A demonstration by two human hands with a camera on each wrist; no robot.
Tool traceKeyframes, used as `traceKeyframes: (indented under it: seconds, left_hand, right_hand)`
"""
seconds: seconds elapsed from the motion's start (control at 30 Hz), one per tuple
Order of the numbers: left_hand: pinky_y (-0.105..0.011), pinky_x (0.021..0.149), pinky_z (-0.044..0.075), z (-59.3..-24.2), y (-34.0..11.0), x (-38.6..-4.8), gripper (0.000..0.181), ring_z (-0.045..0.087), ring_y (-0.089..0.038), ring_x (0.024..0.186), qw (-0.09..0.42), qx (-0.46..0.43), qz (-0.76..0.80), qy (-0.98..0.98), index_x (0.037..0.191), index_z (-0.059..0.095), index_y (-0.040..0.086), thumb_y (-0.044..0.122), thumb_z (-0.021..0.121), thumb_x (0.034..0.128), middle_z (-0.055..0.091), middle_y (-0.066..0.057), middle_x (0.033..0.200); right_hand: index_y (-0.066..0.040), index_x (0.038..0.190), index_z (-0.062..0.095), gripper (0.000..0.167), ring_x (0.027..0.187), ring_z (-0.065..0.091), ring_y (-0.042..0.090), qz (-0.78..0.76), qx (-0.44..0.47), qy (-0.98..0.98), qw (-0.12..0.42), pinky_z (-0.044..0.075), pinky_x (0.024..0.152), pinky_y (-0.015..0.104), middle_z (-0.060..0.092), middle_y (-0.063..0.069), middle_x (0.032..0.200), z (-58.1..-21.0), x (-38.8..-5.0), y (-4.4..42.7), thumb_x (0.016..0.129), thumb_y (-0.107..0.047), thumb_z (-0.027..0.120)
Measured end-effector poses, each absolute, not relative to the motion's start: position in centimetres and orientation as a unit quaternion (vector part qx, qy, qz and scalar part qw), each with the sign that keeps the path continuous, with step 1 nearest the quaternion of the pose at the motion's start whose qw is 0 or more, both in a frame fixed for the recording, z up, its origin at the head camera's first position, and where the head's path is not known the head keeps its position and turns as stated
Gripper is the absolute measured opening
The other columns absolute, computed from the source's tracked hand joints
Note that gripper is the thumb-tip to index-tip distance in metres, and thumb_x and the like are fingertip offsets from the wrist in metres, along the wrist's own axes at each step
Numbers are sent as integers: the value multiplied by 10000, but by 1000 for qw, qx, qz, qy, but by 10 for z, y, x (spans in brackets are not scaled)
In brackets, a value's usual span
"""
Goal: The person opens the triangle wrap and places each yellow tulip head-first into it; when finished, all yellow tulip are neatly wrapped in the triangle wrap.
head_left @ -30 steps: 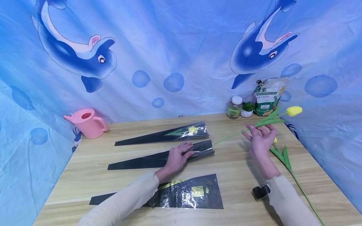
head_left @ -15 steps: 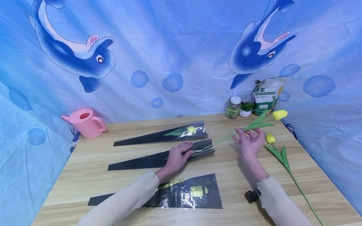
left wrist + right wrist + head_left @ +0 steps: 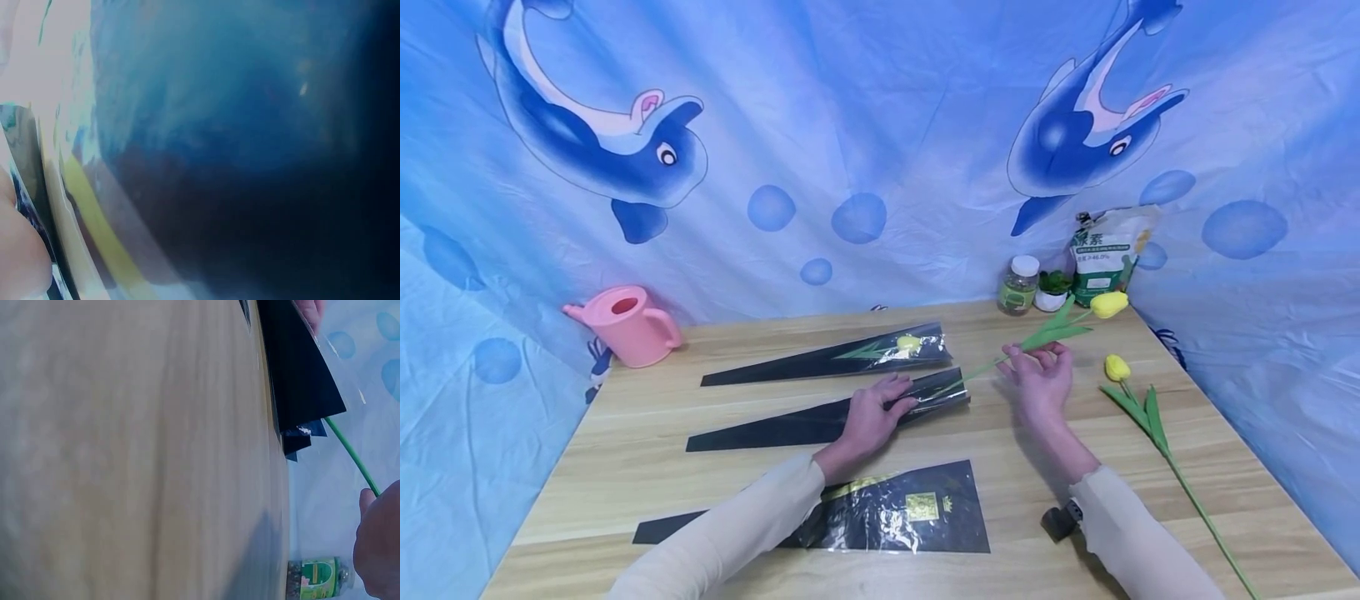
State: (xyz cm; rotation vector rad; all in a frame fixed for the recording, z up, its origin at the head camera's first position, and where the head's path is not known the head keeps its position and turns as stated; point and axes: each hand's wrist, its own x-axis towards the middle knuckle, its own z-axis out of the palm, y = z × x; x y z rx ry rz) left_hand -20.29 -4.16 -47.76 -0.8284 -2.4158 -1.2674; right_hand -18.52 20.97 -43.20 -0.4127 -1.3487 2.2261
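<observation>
My left hand (image 3: 871,417) holds the middle black-and-clear flower sleeve (image 3: 760,428) on the table, thumb and fingers spread across it near its wide end. My right hand (image 3: 1041,379) pinches the green stem of a yellow tulip (image 3: 1108,305) below its leaves. In the head view, the stem's lower end lies inside the sleeve's mouth. The right wrist view shows the stem (image 3: 354,454) entering beside the dark sleeve edge (image 3: 303,369). The left wrist view is mostly blurred dark film (image 3: 237,187), with part of a finger (image 3: 22,256) at its left edge.
Another sleeve (image 3: 775,367) holding a yellow tulip lies behind; a flat sleeve (image 3: 910,508) lies in front. A loose tulip (image 3: 1187,479) lies right. A pink watering can (image 3: 628,327), jar (image 3: 1018,285), potted plant (image 3: 1052,292) and bag (image 3: 1105,257) stand at the back.
My right hand has moved left with the tulip, and its stem has slid further into the middle sleeve. My left hand has stayed in place on the sleeve.
</observation>
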Motion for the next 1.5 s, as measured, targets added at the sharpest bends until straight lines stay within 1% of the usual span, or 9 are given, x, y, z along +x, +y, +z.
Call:
traceKeyframes:
  seconds: [0.13, 0.37, 0.57, 0.83, 0.9, 1.03, 1.13, 1.3, 1.5]
  left_hand:
    - [-474, 1032, 457, -476, -41, -203, 343, 605, -348, 1199, 139, -282, -441, -840, 1157, 715, -34, 141, 786, 871, 687, -163, 1181]
    - [-442, 1042, 451, -475, -39, -204, 340, 603, -334, 1205, 131, -273, -449, -841, 1158, 722, -17, 140, 792, 865, 688, -144, 1184]
    - [-474, 1003, 486, -477, -39, -205, 329, 617, -345, 1183, 149, -286, -442, -837, 1138, 731, -29, 130, 796, 858, 702, -157, 1157]
    - [-499, 998, 486, -478, -40, -204, 335, 620, -348, 1178, 151, -286, -445, -835, 1137, 731, -29, 135, 801, 853, 703, -157, 1158]
    - [-496, 1002, 484, -477, -40, -204, 339, 618, -348, 1180, 149, -285, -449, -834, 1138, 731, -28, 136, 803, 851, 703, -157, 1158]
    - [-496, 1000, 483, -478, -40, -205, 334, 620, -352, 1177, 154, -289, -444, -834, 1134, 733, -26, 149, 797, 858, 702, -162, 1158]
    - [-477, 1017, 474, -478, -39, -206, 335, 615, -337, 1187, 153, -287, -440, -837, 1142, 733, -14, 161, 794, 863, 697, -155, 1170]
    - [-459, 1040, 454, -477, -38, -204, 342, 605, -326, 1203, 140, -279, -443, -840, 1147, 731, -8, 156, 801, 855, 692, -148, 1181]
    - [-467, 1031, 464, -476, -38, -204, 330, 612, -327, 1196, 143, -277, -439, -843, 1136, 740, 4, 158, 805, 851, 696, -143, 1176]
  right_hand:
    - [-124, 1161, 387, 415, 971, 683, 233, 811, -154, -511, 240, 587, 840, 380, 596, 147, 1101, -432, -185, 208, 922, 72, 664]
    - [-143, 1249, 416, 493, 929, 693, 205, 792, -156, -546, 225, 596, 808, 373, 645, 134, 1071, -431, -184, 206, 901, 52, 704]
    - [-112, 1230, 465, 394, 954, 702, 222, 786, -158, -561, 207, 593, 819, 384, 622, 146, 1127, -433, -183, 205, 929, -4, 694]
    - [-55, 1261, 530, 314, 961, 710, 332, 788, -184, -567, 156, 535, 887, 550, 623, 93, 1168, -434, -177, 207, 1005, -205, 633]
    - [-39, 1247, 535, 299, 942, 716, 314, 786, -181, -571, 155, 534, 889, 542, 624, 99, 1144, -434, -176, 208, 1012, -205, 619]
    - [-78, 1223, 512, 260, 876, 733, 261, 782, -174, -576, 162, 558, 851, 516, 635, 97, 1101, -434, -176, 210, 1007, -167, 626]
    - [-119, 1231, 461, 300, 829, 734, 220, 785, -166, -573, 167, 583, 813, 470, 633, 111, 1091, -433, -177, 211, 990, -95, 638]
    - [-114, 1250, 377, 383, 828, 726, 174, 780, -161, -585, 155, 603, 780, 379, 600, 155, 1122, -434, -176, 211, 975, -14, 625]
    - [-85, 1230, 444, 301, 848, 723, 214, 777, -181, -590, 125, 591, 813, 440, 611, 122, 1118, -434, -174, 213, 1000, -136, 631]
